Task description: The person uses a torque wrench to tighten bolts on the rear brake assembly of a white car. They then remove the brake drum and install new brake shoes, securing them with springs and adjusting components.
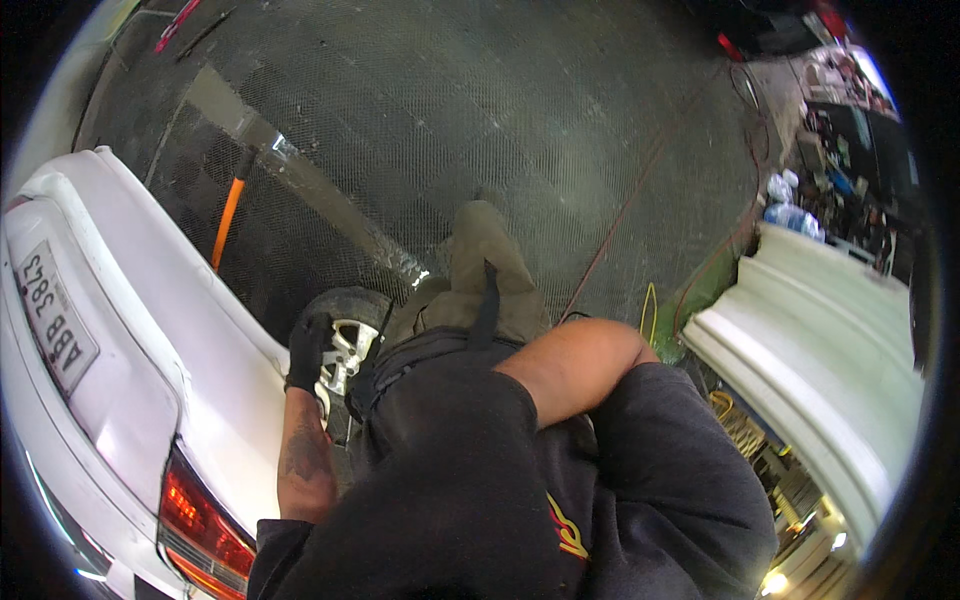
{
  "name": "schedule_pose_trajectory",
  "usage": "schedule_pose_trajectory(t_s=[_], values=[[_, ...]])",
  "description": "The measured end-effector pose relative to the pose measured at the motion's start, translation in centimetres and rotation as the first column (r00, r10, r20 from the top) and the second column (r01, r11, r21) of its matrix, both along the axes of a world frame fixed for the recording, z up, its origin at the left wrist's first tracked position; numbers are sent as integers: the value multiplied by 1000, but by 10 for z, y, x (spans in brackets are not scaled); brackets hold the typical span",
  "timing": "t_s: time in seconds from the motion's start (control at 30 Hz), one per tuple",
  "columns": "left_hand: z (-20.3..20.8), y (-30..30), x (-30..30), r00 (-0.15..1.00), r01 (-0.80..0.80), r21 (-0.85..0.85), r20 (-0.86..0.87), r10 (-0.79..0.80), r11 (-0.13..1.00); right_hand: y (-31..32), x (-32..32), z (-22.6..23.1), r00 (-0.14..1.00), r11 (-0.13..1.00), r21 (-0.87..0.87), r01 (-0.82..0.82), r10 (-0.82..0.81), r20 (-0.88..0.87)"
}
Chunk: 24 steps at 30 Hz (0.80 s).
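Note:
My left hand, in a black glove, is low beside the white car, against a wheel with a black tyre and silver spoked rim. Glove and tyre are both dark, so how the fingers lie is hard to make out. Below the glove, my bare left forearm runs along the car's side. My right forearm is bent across the front of my dark shirt, and its hand is hidden behind the cloth of my clothes.
A bar with an orange handle stands near the car's rear corner. A red hose and a yellow cord lie on the dark textured floor. At right are a large white moulded panel, clear plastic bottles and piled clutter.

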<state>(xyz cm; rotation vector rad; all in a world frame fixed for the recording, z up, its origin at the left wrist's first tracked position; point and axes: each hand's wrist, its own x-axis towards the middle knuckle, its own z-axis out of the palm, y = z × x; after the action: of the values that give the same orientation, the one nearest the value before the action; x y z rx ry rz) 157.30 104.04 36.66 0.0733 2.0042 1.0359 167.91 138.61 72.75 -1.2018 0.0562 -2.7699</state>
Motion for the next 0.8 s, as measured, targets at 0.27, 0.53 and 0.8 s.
schedule_pose_trajectory(t_s=[0.27,0.53,0.8], values=[[-17,133,-131,908,-405,20,-110,404,914,161,-209,-4,986,985,103,-138,146,-82],[-70,131,-124,922,2,-266,-373,-105,964,253,-485,-37,934,813,582,-10,216,-286],[-88,204,-310,893,-446,-312,-224,391,839,396,-711,-318,967,-874,463,152,34,-254]])
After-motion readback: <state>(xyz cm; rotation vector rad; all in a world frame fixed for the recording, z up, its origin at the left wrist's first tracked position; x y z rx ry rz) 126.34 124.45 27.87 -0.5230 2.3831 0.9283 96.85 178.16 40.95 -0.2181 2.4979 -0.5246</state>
